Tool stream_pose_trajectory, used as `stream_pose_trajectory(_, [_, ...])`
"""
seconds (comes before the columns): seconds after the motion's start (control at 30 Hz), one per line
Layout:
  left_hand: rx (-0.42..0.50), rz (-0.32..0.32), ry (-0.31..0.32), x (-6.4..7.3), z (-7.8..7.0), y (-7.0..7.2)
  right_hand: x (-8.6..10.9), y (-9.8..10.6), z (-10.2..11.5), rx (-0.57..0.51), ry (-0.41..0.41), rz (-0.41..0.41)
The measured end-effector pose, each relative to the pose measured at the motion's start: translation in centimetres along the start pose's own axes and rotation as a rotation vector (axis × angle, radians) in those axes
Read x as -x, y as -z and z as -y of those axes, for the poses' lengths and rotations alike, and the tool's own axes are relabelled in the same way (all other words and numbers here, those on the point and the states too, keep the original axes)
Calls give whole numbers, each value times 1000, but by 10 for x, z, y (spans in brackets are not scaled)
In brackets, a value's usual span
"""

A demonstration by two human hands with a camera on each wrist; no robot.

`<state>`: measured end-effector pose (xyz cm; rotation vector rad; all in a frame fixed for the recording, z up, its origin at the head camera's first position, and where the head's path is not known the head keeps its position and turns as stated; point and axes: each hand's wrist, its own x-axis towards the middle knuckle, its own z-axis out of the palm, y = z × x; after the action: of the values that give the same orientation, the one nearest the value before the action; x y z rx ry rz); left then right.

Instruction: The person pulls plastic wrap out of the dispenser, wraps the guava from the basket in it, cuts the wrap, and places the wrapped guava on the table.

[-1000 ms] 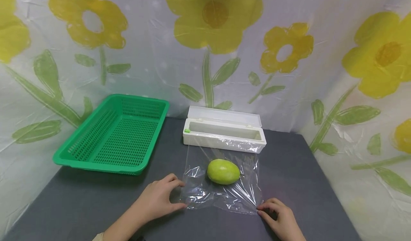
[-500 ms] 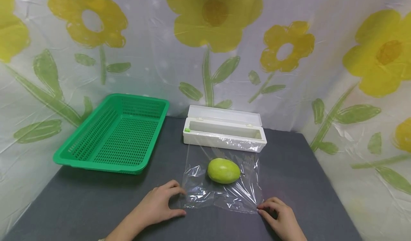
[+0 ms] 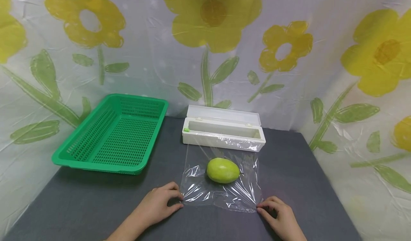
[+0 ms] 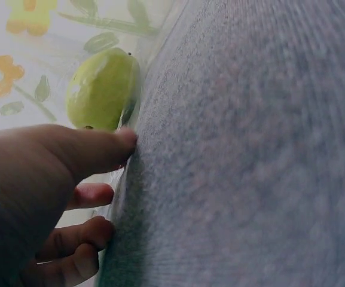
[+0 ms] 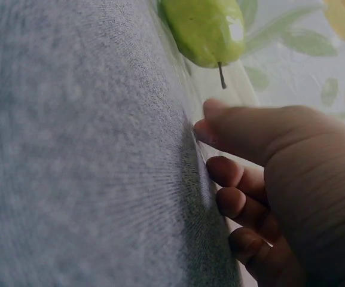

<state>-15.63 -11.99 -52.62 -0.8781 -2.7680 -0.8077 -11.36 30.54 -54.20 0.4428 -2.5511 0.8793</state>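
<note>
A sheet of clear plastic wrap (image 3: 200, 196) lies on the dark table, drawn out from a white wrap dispenser box (image 3: 221, 144). On the sheet rests a green pear (image 3: 223, 170), its stem pointing right; it also shows beyond the thumbs in the left wrist view, as the pear (image 4: 100, 89), and in the right wrist view, as the pear (image 5: 208, 30). My left hand (image 3: 160, 202) pinches the wrap's near left corner, where creases run toward the fingertips. The near right corner is pinched between thumb and forefinger of my right hand (image 3: 280, 216).
A green plastic basket (image 3: 146, 159) with slotted walls stands at the back left. The dispenser's lid (image 3: 224, 114) is raised at the rear, and a green slider (image 3: 186, 129) sits on its left end. A flower-printed curtain (image 3: 144, 30) hangs behind the table.
My left hand drew back slightly along the wrap's left edge and closed its thumb and finger on the near corner, creasing the film. My right hand keeps its corner; the pear stays put.
</note>
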Motion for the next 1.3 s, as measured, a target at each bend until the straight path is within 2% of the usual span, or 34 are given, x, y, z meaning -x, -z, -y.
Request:
stream_pose_trajectory(0.2, [-19,-67,-38,2,-1,-3,1,3,2,9,-68,102])
stream_pose_trajectory(0.3, [-30,-82,-42,1,0,-4,0,3,0,-2,-36,123])
stream_pose_trajectory(0.47, [-27,-69,-28,-1,0,-2,-5,1,-5,-12,107,61])
stream_pose_trajectory(0.53, [-28,-53,-19,-1,0,-2,-5,-1,-6,-10,131,44])
stream_pose_trajectory(0.73, [-31,-39,-10,1,1,-4,0,-1,-7,-5,122,37])
stream_pose_trajectory(0.83, [-38,-68,-27,0,1,-7,2,0,-7,-3,116,18])
stream_pose_trajectory(1.1, [-40,-193,-124,-2,4,-10,-1,2,-7,14,116,-35])
stream_pose_trajectory(1.3, [-19,-206,-161,-2,3,-9,0,1,-7,-3,95,-6])
